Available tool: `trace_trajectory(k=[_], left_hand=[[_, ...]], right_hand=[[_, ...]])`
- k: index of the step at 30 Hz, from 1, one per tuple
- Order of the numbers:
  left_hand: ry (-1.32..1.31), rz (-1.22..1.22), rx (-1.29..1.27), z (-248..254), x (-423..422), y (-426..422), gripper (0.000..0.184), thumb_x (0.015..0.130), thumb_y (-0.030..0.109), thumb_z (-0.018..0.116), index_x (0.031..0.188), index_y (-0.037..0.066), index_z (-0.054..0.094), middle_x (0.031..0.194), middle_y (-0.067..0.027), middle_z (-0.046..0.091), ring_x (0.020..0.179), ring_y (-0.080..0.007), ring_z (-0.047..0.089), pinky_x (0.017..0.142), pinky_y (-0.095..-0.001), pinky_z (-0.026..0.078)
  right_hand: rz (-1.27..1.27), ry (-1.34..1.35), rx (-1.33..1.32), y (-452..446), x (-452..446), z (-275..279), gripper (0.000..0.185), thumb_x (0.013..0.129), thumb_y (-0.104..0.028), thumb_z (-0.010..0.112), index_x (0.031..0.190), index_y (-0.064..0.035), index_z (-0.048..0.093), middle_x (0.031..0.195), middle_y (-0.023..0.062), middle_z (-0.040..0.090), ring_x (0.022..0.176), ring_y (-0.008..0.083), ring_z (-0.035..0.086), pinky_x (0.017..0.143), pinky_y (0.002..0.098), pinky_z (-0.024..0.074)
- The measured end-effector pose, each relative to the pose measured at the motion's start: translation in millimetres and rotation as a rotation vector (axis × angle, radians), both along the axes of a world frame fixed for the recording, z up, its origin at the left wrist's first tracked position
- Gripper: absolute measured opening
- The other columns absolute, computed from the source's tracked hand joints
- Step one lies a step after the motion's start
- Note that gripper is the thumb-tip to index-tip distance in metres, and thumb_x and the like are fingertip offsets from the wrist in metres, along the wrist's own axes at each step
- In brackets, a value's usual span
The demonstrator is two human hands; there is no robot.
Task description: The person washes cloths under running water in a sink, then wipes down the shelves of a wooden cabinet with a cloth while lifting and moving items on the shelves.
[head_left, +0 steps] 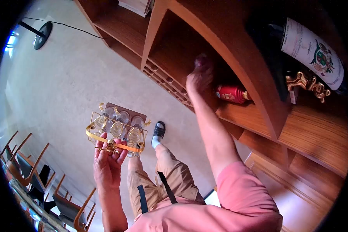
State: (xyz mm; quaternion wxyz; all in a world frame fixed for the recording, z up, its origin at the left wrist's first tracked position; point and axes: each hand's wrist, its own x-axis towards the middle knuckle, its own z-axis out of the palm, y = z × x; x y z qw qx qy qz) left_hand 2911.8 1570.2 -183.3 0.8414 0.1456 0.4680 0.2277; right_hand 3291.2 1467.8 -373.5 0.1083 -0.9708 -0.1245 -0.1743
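Note:
My left hand (110,164) grips the gold handle of a wire glass caddy (92,133), its fingers closed around the handle's middle. Several clear glasses (118,128) stand in the caddy, which hangs over the floor. Up inside the arched shelf compartment, my right hand (199,79) is closed and somewhat blurred. A dark purplish thing (201,60) shows at its fingers, too dim to name. Beside that hand, a red bottle (232,94) with a gold neck lies on its side on the shelf.
The wooden cabinet (270,116) fills the right side. It holds a big wine bottle (315,54) on a gold figured stand (308,86). Wooden chairs (62,197) stand at lower left. A round black stand base (43,35) and a cable (67,27) are at upper left.

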Motion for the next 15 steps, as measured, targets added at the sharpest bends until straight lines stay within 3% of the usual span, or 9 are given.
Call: trace_trajectory(k=[2, 4, 6, 8, 15], left_hand=[[-0.006, 0.008, -0.002, 2.0, -3.1, -1.4, 0.049, 0.102, 0.019, 0.054, 0.146, 0.007, 0.036, 0.114, -0.0167, 0.067, 0.107, -0.0307, 0.069, 0.089, -0.0407, 0.061], [0.046, -0.011, -0.017, 1.5, -2.6, 0.8, 0.048, 0.102, 0.019, 0.053, 0.145, 0.007, 0.037, 0.113, -0.0161, 0.067, 0.105, -0.0296, 0.069, 0.088, -0.0405, 0.061], [0.066, -0.023, -0.036, 2.3, -2.3, 1.8, 0.047, 0.102, 0.019, 0.053, 0.145, 0.007, 0.038, 0.113, -0.0155, 0.068, 0.103, -0.0283, 0.070, 0.087, -0.0402, 0.061], [0.062, -0.020, -0.045, 1.2, -2.6, 3.9, 0.045, 0.103, 0.019, 0.053, 0.144, 0.007, 0.039, 0.112, -0.0148, 0.068, 0.101, -0.0268, 0.071, 0.085, -0.0396, 0.061], [0.086, -0.012, -0.083, 0.1, -4.7, 5.2, 0.041, 0.103, 0.018, 0.051, 0.142, 0.008, 0.041, 0.111, -0.0146, 0.068, 0.100, -0.0243, 0.071, 0.085, -0.0382, 0.061]], right_hand=[[-0.121, 0.149, -0.184, -8.8, 36.2, 8.0, 0.044, 0.100, -0.021, 0.047, 0.140, -0.0036, 0.052, 0.144, 0.0234, 0.049, 0.135, 0.0423, 0.043, 0.115, 0.0528, 0.0278], [-0.041, 0.354, -0.465, -20.1, 65.5, 27.6, 0.050, 0.099, -0.023, 0.043, 0.145, -0.0020, 0.043, 0.149, 0.0237, 0.042, 0.133, 0.0359, 0.048, 0.108, 0.0528, 0.0388], [-0.010, 0.314, -0.274, -44.2, 106.4, -15.5, 0.048, 0.099, -0.023, 0.043, 0.145, -0.0065, 0.045, 0.149, 0.0220, 0.044, 0.137, 0.0334, 0.046, 0.109, 0.0528, 0.0387], [-0.022, 0.420, -0.380, -42.0, 125.9, -14.8, 0.047, 0.100, -0.024, 0.042, 0.145, -0.0115, 0.047, 0.150, 0.0205, 0.044, 0.139, 0.0324, 0.044, 0.109, 0.0530, 0.0381], [-0.050, 0.565, -0.384, -22.9, 145.5, -7.7, 0.047, 0.098, -0.022, 0.045, 0.143, -0.0107, 0.049, 0.149, 0.0199, 0.043, 0.138, 0.0354, 0.043, 0.111, 0.0529, 0.0358]])
